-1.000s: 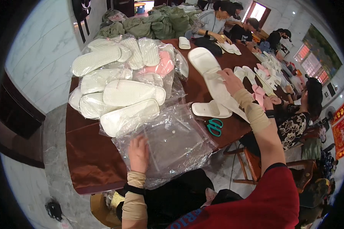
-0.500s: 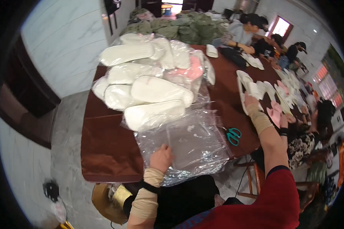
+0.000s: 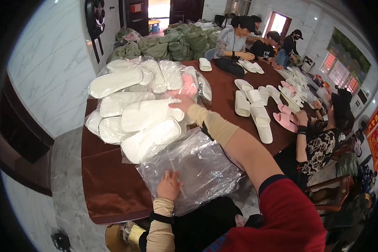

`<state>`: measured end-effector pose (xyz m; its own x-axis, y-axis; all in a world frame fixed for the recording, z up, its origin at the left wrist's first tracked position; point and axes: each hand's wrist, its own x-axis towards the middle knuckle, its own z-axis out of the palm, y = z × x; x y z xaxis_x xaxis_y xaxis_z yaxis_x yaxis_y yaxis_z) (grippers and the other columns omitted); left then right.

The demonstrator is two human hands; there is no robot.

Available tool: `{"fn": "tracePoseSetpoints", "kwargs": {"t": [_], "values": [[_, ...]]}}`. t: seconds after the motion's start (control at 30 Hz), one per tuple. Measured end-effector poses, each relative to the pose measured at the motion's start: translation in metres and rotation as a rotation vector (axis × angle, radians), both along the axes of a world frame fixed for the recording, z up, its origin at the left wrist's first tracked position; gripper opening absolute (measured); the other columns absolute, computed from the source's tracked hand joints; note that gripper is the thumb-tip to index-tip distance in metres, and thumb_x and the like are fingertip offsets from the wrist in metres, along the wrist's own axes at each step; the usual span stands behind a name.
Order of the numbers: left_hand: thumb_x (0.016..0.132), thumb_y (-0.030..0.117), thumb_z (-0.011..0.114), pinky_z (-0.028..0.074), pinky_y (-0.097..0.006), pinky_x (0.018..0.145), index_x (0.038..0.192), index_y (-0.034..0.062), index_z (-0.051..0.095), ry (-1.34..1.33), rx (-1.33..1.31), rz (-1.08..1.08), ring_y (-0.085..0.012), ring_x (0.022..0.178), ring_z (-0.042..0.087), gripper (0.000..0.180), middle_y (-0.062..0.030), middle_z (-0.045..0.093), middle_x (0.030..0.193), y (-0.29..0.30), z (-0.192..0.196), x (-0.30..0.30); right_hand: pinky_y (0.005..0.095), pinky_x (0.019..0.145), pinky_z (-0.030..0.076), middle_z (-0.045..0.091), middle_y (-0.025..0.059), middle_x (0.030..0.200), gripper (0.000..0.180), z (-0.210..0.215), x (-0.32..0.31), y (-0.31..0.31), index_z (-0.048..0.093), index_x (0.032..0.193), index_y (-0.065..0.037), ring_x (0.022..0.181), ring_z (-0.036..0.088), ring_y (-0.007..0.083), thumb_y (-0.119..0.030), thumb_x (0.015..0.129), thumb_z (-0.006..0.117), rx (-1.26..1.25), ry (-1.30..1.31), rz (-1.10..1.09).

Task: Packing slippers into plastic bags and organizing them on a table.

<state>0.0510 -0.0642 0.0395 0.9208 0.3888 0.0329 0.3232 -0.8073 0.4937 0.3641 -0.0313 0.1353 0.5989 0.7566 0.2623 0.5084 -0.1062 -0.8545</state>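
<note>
My left hand (image 3: 169, 185) lies with its fingers apart on a stack of clear plastic bags (image 3: 201, 164) at the table's near edge. Across the table reaches my right arm, in a beige sleeve. Its hand (image 3: 182, 105), fingers stretched out, is over the end of a white slipper in clear wrap (image 3: 149, 114), on the pile; whether it presses down is hard to tell. Just below that one, another wrapped white slipper (image 3: 151, 140) slants toward the bags. Pink wrapped slippers (image 3: 189, 85) show behind my right hand.
Loose white slippers (image 3: 261, 117) and pink slippers (image 3: 286, 119) lie to the right on the brown-covered table (image 3: 109, 185). A co-worker in a floral top (image 3: 319, 153) sits at the right edge; others work farther back. Green sacks (image 3: 176, 44) are heaped beyond the table.
My right hand has gone from the loose white slippers on the right to the wrapped pile. My left hand stays on the bags. The view has shifted, and the green scissors are no longer visible.
</note>
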Motion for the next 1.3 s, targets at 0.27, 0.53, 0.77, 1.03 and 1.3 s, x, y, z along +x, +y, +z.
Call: {"fn": "tracePoseSetpoints", "kwargs": {"t": [0.27, 0.53, 0.77, 1.03, 1.3], "values": [[0.083, 0.009, 0.056, 0.052, -0.039, 0.077, 0.141, 0.0126, 0.030, -0.337, -0.244, 0.064, -0.0321, 0.093, 0.060, 0.063, -0.0171, 0.047, 0.127, 0.045, -0.047, 0.001, 0.0283, 0.083, 0.043, 0.058, 0.0052, 0.100, 0.031, 0.157, -0.052, -0.044, 0.058, 0.106, -0.004, 0.096, 0.054, 0.0154, -0.015, 0.079, 0.069, 0.308, -0.272, 0.383], [0.094, 0.014, 0.048, 0.052, -0.029, 0.077, 0.134, 0.0038, 0.038, -0.298, -1.510, 0.318, -0.0178, 0.096, 0.061, 0.043, -0.0116, 0.058, 0.119, 0.075, -0.011, -0.014, 0.0318, 0.083, 0.043, 0.052, 0.0108, 0.103, 0.022, 0.080, -0.066, -0.229, 0.060, 0.098, -0.007, 0.097, 0.052, 0.0283, -0.003, 0.076, 0.061, -0.072, -0.779, 0.298], [0.099, 0.025, 0.039, 0.053, -0.037, 0.082, 0.127, -0.0026, 0.041, -0.444, -1.646, 0.307, -0.0281, 0.099, 0.062, 0.040, -0.0141, 0.056, 0.119, 0.070, -0.001, -0.015, 0.0306, 0.076, 0.047, 0.058, 0.0096, 0.091, 0.014, -0.063, -0.079, -0.293, 0.058, 0.097, -0.006, 0.084, 0.059, 0.0210, -0.001, 0.085, 0.053, -0.202, -0.082, -0.045], [0.096, 0.014, 0.045, 0.056, -0.033, 0.073, 0.116, -0.0037, 0.045, -0.375, -1.335, 0.368, -0.0261, 0.092, 0.064, 0.027, -0.0135, 0.056, 0.111, 0.064, -0.007, -0.006, 0.0268, 0.069, 0.047, 0.061, 0.0076, 0.086, 0.018, -0.041, -0.048, -0.219, 0.058, 0.102, -0.006, 0.073, 0.058, 0.0150, -0.019, 0.090, 0.054, -0.397, -0.210, -0.331], [0.095, 0.013, 0.045, 0.056, -0.032, 0.071, 0.118, -0.0036, 0.044, -0.408, -1.385, 0.396, -0.0249, 0.089, 0.066, 0.028, -0.0126, 0.056, 0.110, 0.071, -0.005, -0.009, 0.0295, 0.062, 0.048, 0.060, 0.0018, 0.088, 0.021, 0.005, -0.021, -0.214, 0.061, 0.097, -0.008, 0.084, 0.056, 0.0107, -0.027, 0.087, 0.058, 0.126, 0.743, 0.277]]}}
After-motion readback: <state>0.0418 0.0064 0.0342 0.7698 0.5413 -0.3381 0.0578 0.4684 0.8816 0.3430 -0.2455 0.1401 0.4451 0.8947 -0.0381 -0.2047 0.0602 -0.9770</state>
